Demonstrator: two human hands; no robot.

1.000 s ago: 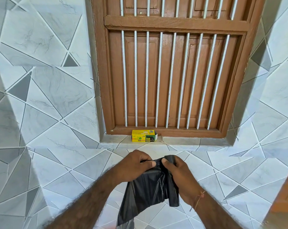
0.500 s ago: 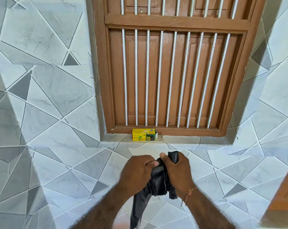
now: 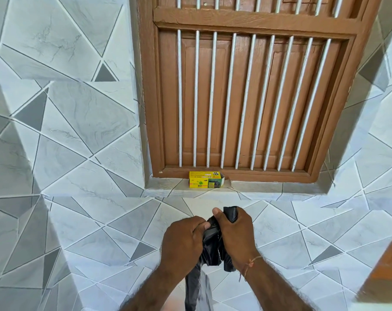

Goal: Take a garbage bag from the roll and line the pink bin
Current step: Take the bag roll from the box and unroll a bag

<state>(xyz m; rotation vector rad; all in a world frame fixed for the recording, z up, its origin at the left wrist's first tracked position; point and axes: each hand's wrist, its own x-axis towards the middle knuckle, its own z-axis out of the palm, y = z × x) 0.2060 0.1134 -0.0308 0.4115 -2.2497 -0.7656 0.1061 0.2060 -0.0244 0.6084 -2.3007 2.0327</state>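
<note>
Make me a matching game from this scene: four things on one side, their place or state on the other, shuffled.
1. crumpled black plastic garbage bag
2. small yellow cardboard box
3. thin red thread bracelet
4. white metal bars

A. on the tiled sill
B. upright across the brown wooden window
C. gripped by both hands
D. round the right wrist

Pairs: 1-C, 2-A, 3-D, 4-B

Both hands close together, left hand and right hand bunched on black garbage bag, no gap between them. Tiled wall straight ahead blocks forward reach. Open air left and right of forearms. Above, ledge mostly bare; yellow box occupies its left part. Beyond ledge, white bars and shut wooden shutters stop passage; slots narrow.
</note>
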